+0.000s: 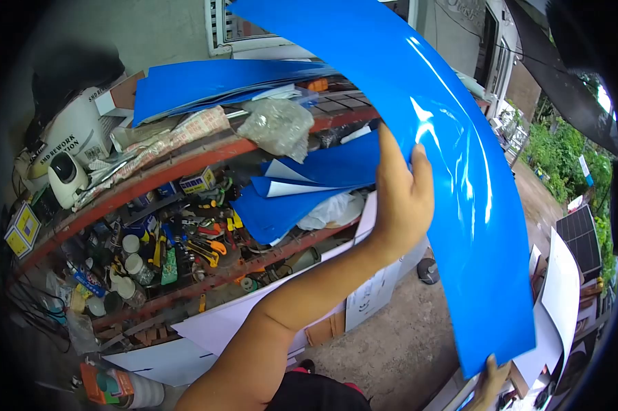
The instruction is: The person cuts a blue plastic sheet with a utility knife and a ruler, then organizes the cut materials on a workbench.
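A long, glossy blue sheet point(459, 178) bows across the right half of the view, from the top edge down to the lower right. My left hand point(406, 192) grips its inner edge near the middle, with the thumb on the face towards me and the other fingers partly hidden behind. At the sheet's lower end, my right hand point(490, 383) pinches the edge with the thumb in front. Most of that hand's fingers are out of sight behind the sheet.
Left of me stands a red-edged metal shelf point(185, 175). More blue sheets point(220, 85) and clear plastic wrap point(278, 127) lie on top, above tools point(209, 250) and jars point(137, 267). White boards point(559, 301) lean at right; a solar panel point(578, 236) stands behind.
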Demonstrator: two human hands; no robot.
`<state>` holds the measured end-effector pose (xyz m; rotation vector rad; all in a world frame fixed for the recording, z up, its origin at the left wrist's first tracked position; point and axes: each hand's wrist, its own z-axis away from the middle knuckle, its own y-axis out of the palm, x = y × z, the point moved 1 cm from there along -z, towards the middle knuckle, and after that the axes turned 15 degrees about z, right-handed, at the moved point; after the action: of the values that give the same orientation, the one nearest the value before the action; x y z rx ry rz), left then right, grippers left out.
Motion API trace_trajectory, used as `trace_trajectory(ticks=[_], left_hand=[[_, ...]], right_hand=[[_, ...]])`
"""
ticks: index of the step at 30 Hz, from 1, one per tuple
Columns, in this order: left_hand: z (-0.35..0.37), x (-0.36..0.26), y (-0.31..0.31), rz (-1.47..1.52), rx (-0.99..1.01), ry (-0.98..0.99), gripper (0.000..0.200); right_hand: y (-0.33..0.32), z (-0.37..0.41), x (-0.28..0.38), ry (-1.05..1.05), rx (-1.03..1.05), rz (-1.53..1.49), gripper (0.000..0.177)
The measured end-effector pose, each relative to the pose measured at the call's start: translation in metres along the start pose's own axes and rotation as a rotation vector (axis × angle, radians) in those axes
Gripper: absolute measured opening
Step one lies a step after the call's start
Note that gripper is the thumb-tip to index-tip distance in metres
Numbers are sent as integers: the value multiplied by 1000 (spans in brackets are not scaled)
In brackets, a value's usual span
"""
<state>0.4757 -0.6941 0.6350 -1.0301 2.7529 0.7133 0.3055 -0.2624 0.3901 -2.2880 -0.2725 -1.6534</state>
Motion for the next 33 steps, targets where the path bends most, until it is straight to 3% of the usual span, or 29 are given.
trace_trajectory(ticks=[1,4,7,10,13,15,17,19,21,22,23,25,26,28,30,33], left_hand=[[-15,-7,-10,137,-49,-86,55],[-52,-6,-48,-20,-89,-13,56],[-78,2,-86,-14,-74,-35,51],[-97,16,-119,-83,-136,-227,51],[-114,13,-114,100,-223,-396,36],[-125,18,-111,130,-269,-381,37],[-141,27,-113,213,-280,-515,40],[-155,35,-108,169,-346,-518,45],[-167,47,-110,132,-318,-633,51],[-173,57,-115,99,-324,-662,56],[-180,70,-121,56,-341,-693,61],[-193,91,-122,3,-331,-712,67],[-205,103,-131,-81,-223,-752,66],[-232,160,-170,-181,-305,-864,57],[-213,126,-133,-338,-208,-800,42],[-171,83,-76,-61,-380,-658,44]], right_hand=[[19,-31,17,-11,-8,-4,68],[74,-132,60,-154,-71,92,70],[126,-233,98,-365,-190,349,50],[181,-337,139,-680,-260,477,38],[234,-430,190,-755,-327,684,42],[277,-475,223,-853,-459,743,45],[319,-523,253,-869,-465,731,46],[351,-565,266,-890,-452,711,48],[382,-635,282,-1075,-565,864,53],[399,-726,276,-1221,-618,916,54],[414,-754,284,-1089,-527,1008,54],[437,-818,283,-1034,-423,1212,53],[477,-837,287,-1075,-339,1290,53],[489,-836,288,-1173,-360,1353,52],[511,-805,286,-1320,-428,1276,52],[504,-690,292,-1549,-647,988,52]])
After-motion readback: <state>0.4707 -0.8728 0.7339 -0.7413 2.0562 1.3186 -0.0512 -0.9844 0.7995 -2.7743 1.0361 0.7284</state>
